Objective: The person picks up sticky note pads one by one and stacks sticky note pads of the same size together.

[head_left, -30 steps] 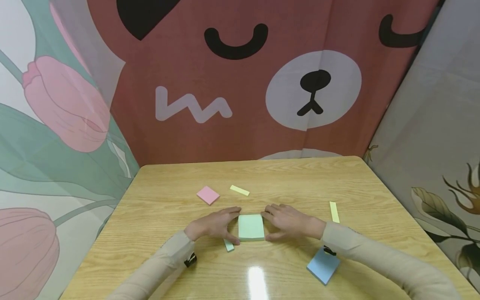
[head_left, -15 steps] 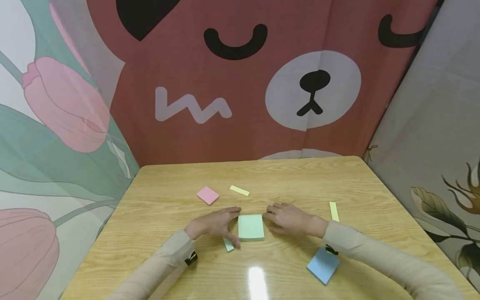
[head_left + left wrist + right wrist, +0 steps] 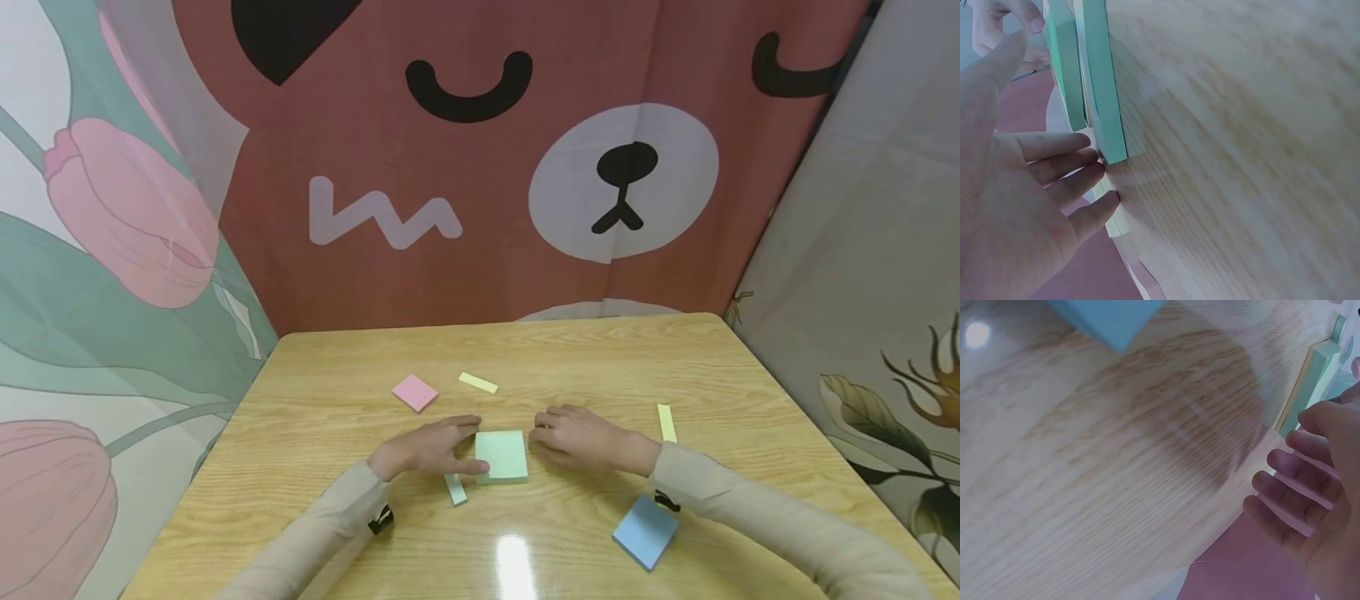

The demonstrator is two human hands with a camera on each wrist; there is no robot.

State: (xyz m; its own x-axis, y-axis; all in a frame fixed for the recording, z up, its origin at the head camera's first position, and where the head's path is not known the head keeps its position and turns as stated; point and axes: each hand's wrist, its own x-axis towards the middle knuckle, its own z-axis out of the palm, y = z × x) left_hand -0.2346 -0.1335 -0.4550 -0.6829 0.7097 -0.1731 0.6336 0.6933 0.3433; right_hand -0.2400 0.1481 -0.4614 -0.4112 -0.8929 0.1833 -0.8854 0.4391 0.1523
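Observation:
A square pale-green sticky note pad (image 3: 504,454) lies flat on the wooden table (image 3: 585,358) between both hands. My left hand (image 3: 433,448) is at its left side; in the head view the thumb overlaps the pad's near left corner and the fingers stretch past its far left corner. The left wrist view shows those fingers spread and relaxed. At the pad's right edge is my right hand (image 3: 588,440), fingers loosely bent and holding nothing. A narrow green note strip (image 3: 455,490) lies partly under the left hand, close to the fingers in the left wrist view.
A pink note pad (image 3: 415,392) and a yellow strip (image 3: 478,382) lie farther back. Another yellow strip (image 3: 667,423) is beyond the right forearm. Near that forearm sits a blue note pad (image 3: 646,533). Printed curtains (image 3: 390,275) hang behind the table and at both sides.
The left thumb has moved up and inward over the green pad's near left corner. My right hand has drawn slightly right, its thumb folding in from the pad's edge. The pads have stayed put.

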